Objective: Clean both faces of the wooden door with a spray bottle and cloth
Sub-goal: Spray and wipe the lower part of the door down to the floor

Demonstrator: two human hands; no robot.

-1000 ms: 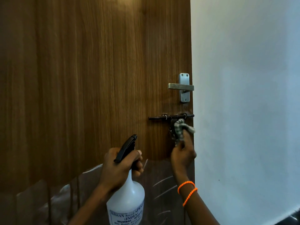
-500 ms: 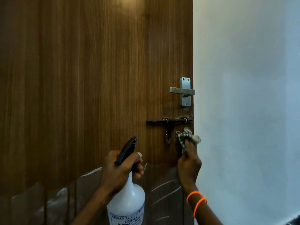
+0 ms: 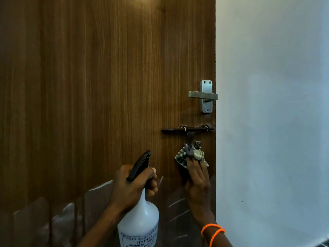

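Your right hand (image 3: 197, 182) presses the cloth (image 3: 193, 156) flat against the door (image 3: 106, 86) just below the latch (image 3: 187, 129); your left hand's (image 3: 132, 188) grip clenches the spray bottle (image 3: 140, 218) left of it.

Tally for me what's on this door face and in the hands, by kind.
Door hardware: 2, lever handle and sliding bolt
Cleaning tools: 2, spray bottle in left hand, cloth under right hand
Wristbands: 2, orange wristbands
Total: 6
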